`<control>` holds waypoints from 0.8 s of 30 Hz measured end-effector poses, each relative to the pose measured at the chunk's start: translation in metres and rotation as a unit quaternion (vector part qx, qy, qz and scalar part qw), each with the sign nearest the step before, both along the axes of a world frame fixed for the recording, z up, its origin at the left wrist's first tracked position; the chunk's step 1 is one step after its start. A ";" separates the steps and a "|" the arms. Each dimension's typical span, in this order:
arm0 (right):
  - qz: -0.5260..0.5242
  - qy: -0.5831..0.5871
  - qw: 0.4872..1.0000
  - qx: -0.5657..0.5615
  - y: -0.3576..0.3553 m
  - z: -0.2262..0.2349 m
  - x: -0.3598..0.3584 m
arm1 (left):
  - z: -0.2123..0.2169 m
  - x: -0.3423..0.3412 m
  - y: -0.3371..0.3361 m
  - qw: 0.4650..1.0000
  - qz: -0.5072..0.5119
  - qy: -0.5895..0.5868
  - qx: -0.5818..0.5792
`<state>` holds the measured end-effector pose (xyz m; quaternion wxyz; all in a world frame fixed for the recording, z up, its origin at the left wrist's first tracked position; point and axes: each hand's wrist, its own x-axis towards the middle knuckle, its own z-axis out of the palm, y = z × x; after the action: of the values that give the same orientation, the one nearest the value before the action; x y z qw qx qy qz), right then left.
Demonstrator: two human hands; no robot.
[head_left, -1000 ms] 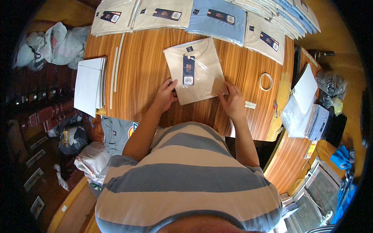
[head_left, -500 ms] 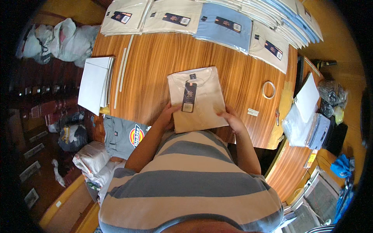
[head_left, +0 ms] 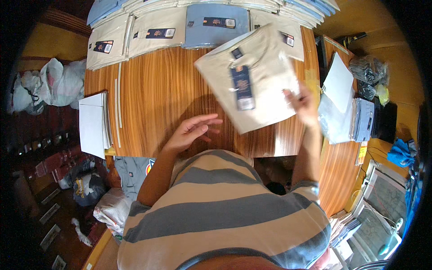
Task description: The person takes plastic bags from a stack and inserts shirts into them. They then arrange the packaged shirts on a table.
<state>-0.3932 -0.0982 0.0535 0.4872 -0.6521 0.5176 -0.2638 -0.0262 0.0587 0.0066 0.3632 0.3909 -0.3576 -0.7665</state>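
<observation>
A folded cream shirt [head_left: 265, 94] in a clear bag, with a dark hang tag on its front, is tilted in the air above the table. My right hand [head_left: 303, 105] grips it by its right edge, thumb on top and the other fingers hidden beneath. To the left of the shirt, my left hand [head_left: 193, 130] is held over the table's near part, fingers spread and holding nothing. Behind the raised shirt lie bagged folded shirts in a row, among them a blue one [head_left: 216, 33] and a cream one [head_left: 155, 42], each with a dark tag.
The wood-grain table [head_left: 157, 85] carries stacks of bagged shirts along its far edge. White sheets [head_left: 93, 126] stand piled at its left corner. On the right are a white sheet [head_left: 337, 81], a bagged blue garment [head_left: 363, 119] and black bundles. Grey folded trousers [head_left: 128, 173] lie at lower left.
The bagged shirt has risen off the table's near edge and swung right and away, carried by my right hand. My left hand has let go of it. The whole view has shifted.
</observation>
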 end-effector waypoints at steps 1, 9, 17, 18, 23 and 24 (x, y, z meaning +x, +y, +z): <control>-0.010 -0.008 0.997 -0.075 -0.026 0.011 -0.017 | -0.003 -0.002 -0.004 1.000 0.002 -0.024 -0.013; -0.062 0.242 0.906 -0.340 -0.205 -0.045 -0.043 | -0.059 -0.010 -0.013 0.985 0.091 -0.144 0.006; 0.009 0.447 0.843 -0.300 -0.195 -0.128 0.012 | -0.081 0.009 -0.008 0.941 0.107 -0.309 -0.083; 0.011 0.453 0.841 -0.295 -0.198 -0.126 0.017 | -0.081 0.010 -0.012 0.947 0.105 -0.300 -0.051; 0.065 0.450 0.854 -0.254 -0.205 -0.047 0.049 | -0.091 0.012 -0.016 0.944 0.126 -0.304 -0.041; 0.052 0.377 0.880 -0.284 -0.229 -0.036 0.046 | -0.098 0.015 -0.015 0.948 0.137 -0.285 -0.030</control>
<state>-0.3470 -0.3269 0.0178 0.0625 -0.8384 0.5305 -0.1082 -0.0114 0.0438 -0.0918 0.3589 0.6270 -0.4122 -0.5552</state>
